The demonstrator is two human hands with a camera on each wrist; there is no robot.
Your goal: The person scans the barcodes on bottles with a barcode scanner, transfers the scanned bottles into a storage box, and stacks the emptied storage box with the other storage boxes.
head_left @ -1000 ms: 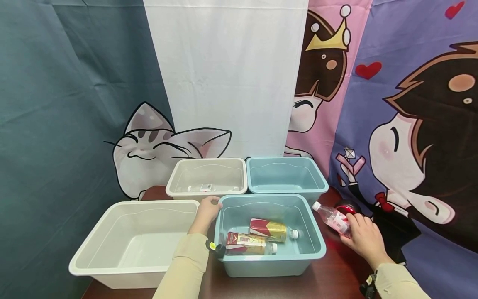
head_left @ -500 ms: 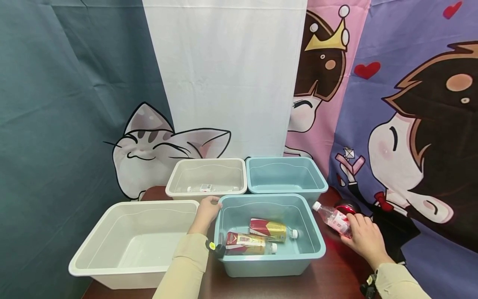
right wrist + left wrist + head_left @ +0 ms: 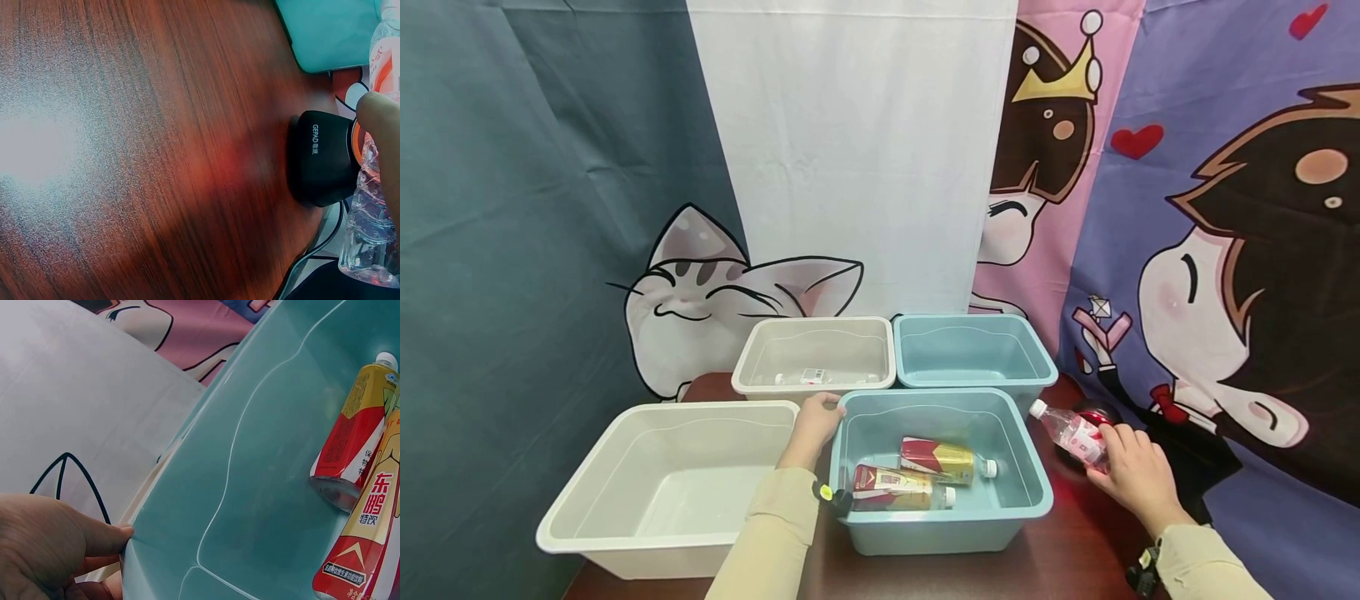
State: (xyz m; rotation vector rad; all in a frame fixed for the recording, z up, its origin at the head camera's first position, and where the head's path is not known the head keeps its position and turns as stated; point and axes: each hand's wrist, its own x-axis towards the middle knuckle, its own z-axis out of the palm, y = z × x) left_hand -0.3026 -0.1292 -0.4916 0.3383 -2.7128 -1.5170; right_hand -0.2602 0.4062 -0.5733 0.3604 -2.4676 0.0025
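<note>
Slightly farther from the front blue tub (image 3: 940, 533) than half a second ago, the right hand (image 3: 1138, 477) has shifted together with the clear bottle (image 3: 1071, 432) it grips; the left hand and the tubs keep their places. That bottle, with its pink label and white cap, is right of the front blue tub, tilted so that its cap points toward the tub's right side. The right fingers are clamped on the bottle's body. Just beside it is a black device (image 3: 325, 156) lettered GEPAD; whether the two touch, I cannot tell.

At the far left corner of the front blue tub, the left hand (image 3: 812, 425) pinches the rim between thumb and fingers. Inside the tub, a farther red-and-gold bottle (image 3: 938, 460) and a nearer red-and-gold bottle (image 3: 895, 488) lie on their sides, close together.

Left of the front blue tub stands a large white tub (image 3: 647, 546). Behind it is the back blue tub (image 3: 973, 354), and behind to the left is a beige tub (image 3: 820, 337) holding a lying clear bottle with a white label (image 3: 814, 377).
</note>
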